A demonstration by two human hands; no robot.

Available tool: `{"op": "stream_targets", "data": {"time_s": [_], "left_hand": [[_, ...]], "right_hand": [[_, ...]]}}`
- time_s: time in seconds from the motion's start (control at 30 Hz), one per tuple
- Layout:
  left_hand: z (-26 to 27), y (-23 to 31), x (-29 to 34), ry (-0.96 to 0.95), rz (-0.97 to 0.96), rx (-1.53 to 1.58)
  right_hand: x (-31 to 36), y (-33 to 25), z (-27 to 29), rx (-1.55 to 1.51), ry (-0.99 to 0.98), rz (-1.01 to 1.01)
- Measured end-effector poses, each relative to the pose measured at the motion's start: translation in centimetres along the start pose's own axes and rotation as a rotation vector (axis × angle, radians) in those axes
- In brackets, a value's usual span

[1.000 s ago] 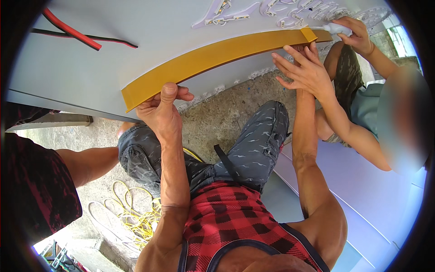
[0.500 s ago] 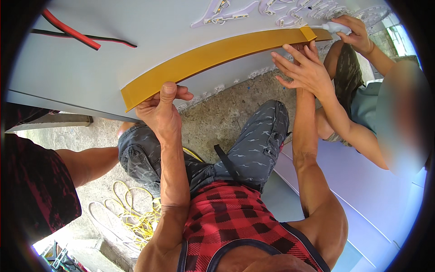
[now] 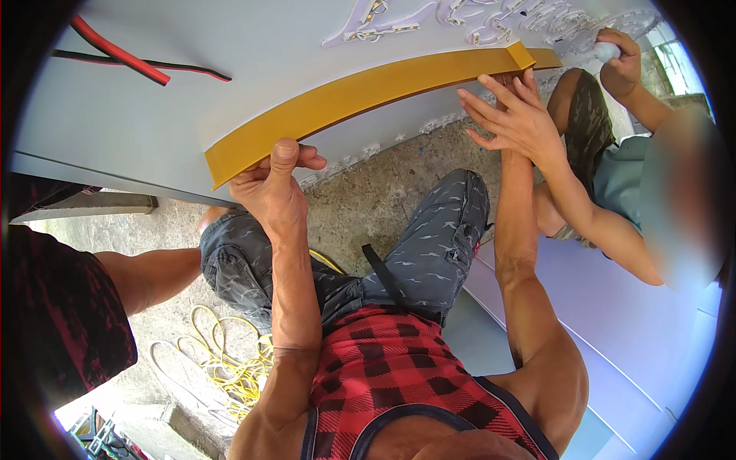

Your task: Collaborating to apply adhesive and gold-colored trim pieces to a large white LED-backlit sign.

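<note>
A long, gently curved gold strip (image 3: 368, 84) stands on edge against a pale grey panel (image 3: 230, 46). My left hand (image 3: 272, 184) grips the strip's lower edge near its left end, thumb up and fingers curled beneath. Toward the strip's right end my right hand (image 3: 529, 80) reaches up to its lower edge. Most of that hand is hidden behind a co-worker's spread hand (image 3: 514, 126). Near the far right end, the co-worker's other hand (image 3: 625, 61) holds a small white squeeze bottle (image 3: 606, 52), apart from the strip.
Raised white shapes with small lights (image 3: 383, 27) line the panel's far side. Red and black wires (image 3: 126, 57) lie at upper left. A yellow cable (image 3: 230, 376) is coiled on the concrete floor. Another person's leg (image 3: 153, 276) is at left; pale sheets (image 3: 583, 314) lie right.
The co-worker's hand with the white bottle has drawn away to the right and slightly up from the strip's end. My hands and the strip have stayed put.
</note>
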State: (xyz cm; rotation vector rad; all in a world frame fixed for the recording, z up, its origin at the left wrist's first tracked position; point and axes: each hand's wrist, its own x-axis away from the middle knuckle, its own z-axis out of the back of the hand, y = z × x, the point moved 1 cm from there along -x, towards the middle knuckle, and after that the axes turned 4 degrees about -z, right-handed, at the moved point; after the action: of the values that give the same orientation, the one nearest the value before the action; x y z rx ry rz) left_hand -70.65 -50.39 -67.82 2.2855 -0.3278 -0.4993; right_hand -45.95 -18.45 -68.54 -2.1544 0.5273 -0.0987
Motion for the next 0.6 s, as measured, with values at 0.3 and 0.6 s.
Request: {"op": "stream_targets", "data": {"time_s": [0.3,0.6], "left_hand": [[0.1,0.0,0.1,0.001,-0.004,0.008],[0.6,0.0,0.1,-0.054,-0.002,-0.030]], "right_hand": [[0.0,0.1,0.8,-0.050,-0.005,0.010],[-0.4,0.5,-1.3,-0.085,-0.137,-0.030]]}}
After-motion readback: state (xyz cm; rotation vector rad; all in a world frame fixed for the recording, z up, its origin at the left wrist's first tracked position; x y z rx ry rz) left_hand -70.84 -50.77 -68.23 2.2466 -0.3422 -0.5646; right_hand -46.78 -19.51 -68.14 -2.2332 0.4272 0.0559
